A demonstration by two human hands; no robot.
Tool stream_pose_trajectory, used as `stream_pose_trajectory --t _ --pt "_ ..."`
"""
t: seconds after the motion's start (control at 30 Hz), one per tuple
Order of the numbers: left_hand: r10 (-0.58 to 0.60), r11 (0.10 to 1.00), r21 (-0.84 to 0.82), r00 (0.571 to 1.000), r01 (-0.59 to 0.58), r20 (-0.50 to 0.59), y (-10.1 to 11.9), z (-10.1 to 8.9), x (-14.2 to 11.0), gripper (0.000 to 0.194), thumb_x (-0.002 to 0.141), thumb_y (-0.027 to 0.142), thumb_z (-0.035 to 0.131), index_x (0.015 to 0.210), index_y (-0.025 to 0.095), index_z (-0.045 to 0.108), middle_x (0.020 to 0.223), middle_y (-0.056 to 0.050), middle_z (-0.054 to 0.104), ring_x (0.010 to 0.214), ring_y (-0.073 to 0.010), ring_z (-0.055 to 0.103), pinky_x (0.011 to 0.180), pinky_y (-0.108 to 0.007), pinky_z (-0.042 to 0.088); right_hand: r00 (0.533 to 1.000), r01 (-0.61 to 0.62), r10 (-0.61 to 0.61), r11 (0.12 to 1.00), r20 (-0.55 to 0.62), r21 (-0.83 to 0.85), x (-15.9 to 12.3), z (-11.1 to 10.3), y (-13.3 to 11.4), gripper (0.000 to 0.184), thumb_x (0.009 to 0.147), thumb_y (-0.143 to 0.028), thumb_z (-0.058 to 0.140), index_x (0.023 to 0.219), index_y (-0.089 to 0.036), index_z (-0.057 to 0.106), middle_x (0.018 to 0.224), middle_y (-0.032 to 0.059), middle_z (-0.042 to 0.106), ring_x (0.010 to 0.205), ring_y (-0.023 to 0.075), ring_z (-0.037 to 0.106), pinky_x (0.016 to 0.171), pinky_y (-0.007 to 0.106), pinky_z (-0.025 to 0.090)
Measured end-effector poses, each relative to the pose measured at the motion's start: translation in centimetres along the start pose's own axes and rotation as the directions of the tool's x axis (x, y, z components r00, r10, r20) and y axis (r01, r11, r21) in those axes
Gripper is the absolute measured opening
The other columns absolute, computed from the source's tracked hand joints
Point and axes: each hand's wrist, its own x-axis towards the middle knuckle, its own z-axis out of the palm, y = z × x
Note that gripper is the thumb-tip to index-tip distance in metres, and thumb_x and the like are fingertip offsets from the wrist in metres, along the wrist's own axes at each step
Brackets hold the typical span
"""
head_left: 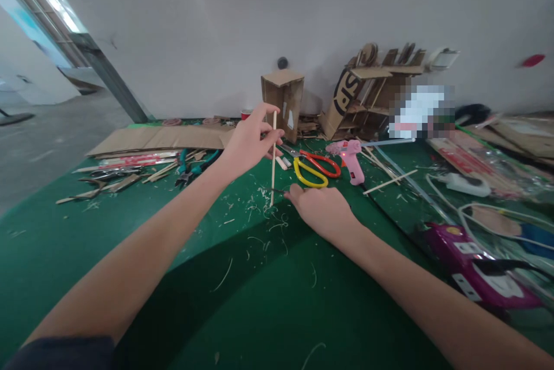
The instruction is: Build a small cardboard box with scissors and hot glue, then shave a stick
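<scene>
- Dark sleeve ends well behind the left hand.
- Left hand pinches the upper part of a wooden stick, upright between the hands.
- Right hand grips a small dark tool, its tip at the stick's lower part.
- Curled shavings lie below both hands.
- Scissors and a pink glue gun crowd the right hand's far side.
- Pliers lie left of the left hand.

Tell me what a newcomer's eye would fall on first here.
Probably the centre, where the left hand holds a thin wooden stick upright and the right hand holds a small dark tool near the stick's lower end. Just beyond the right hand, bright yellow and red scissor handles stand out, with a pink glue gun to their right.
</scene>
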Motion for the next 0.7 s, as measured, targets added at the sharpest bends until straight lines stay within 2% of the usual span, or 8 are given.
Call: stream_pose_trajectory --t 0.1,0.27,0.47,0.63,0.7 --pt "-0.005 1.000 0.014 1.000 0.005 -0.007 -0.01 0.02 -0.03 0.036 0.089 0.021 0.053 0.124 0.023 0.043 0.080 -0.002 0.068 0.060 -0.0120 0.068 0.052 -0.019 0.057 0.999 -0.031 0.031 1.000 -0.025 -0.002 0.30 -0.09 0.04 0.044 0.101 -0.038 0.023 0.103 -0.016 0.061 0.059 0.0075 0.065 0.054 0.0197 0.064 0.048 0.025 0.023" --pt "-0.017 1.000 0.015 1.000 0.017 -0.010 -0.09 -0.01 0.00 0.037 0.089 0.021 0.053 0.124 0.024 0.043 0.080 -0.001 0.069 0.060 -0.0123 0.069 0.053 -0.020 0.057 0.993 0.074 -0.078 0.996 0.089 0.042 -0.24 0.42 -0.39 0.037 0.099 -0.039 0.034 0.095 -0.018 0.064 0.062 0.0073 0.067 0.056 0.0205 0.065 0.048 0.026 0.024" --pt "0.007 1.000 0.014 1.000 -0.007 -0.016 0.06 0.14 -0.06 0.036 0.088 0.022 0.055 0.122 0.024 0.044 0.076 0.001 0.067 0.059 -0.0126 0.068 0.052 -0.020 0.057 0.998 -0.056 0.056 0.998 -0.035 -0.005 0.17 -0.08 -0.25 0.043 0.101 -0.038 0.024 0.102 -0.017 0.061 0.058 0.0080 0.065 0.053 0.0202 0.064 0.048 0.026 0.024" --pt "-0.009 1.000 0.017 1.000 0.009 -0.017 0.04 -0.03 -0.03 0.037 0.087 0.026 0.057 0.122 0.025 0.045 0.076 0.001 0.067 0.059 -0.0141 0.068 0.051 -0.022 0.057 0.997 0.050 -0.053 0.998 0.058 0.047 -0.26 0.47 -0.80 0.036 0.099 -0.039 0.033 0.093 -0.019 0.062 0.061 0.0077 0.068 0.052 0.0197 0.064 0.047 0.025 0.023" --pt "-0.010 1.000 0.020 1.000 0.011 -0.017 0.02 -0.03 0.00 0.037 0.087 0.026 0.058 0.122 0.025 0.045 0.075 0.001 0.067 0.059 -0.0141 0.068 0.051 -0.022 0.057 0.998 0.032 -0.034 0.999 0.051 0.041 -0.31 0.45 -0.86 0.036 0.099 -0.039 0.032 0.094 -0.019 0.061 0.061 0.0076 0.067 0.052 0.0201 0.064 0.047 0.026 0.023"
